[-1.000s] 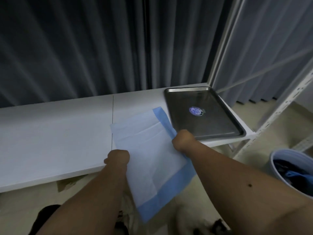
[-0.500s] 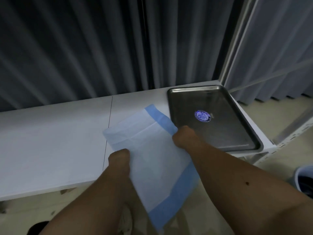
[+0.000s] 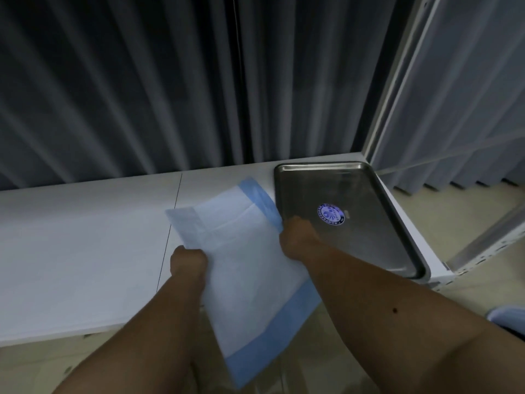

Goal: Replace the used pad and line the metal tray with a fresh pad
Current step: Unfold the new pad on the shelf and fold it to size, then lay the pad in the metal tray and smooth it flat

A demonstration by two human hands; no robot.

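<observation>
With both hands clamped on the pad, we risk it landing crooked over the tray rim.

Operator's view: my left hand and right hand were bare, both forearms unsleeved; a small dark mole marked my right forearm.

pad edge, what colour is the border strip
Light blue, framing a white centre on the pad; the head view shows it best, along the right and lower edges.
</observation>
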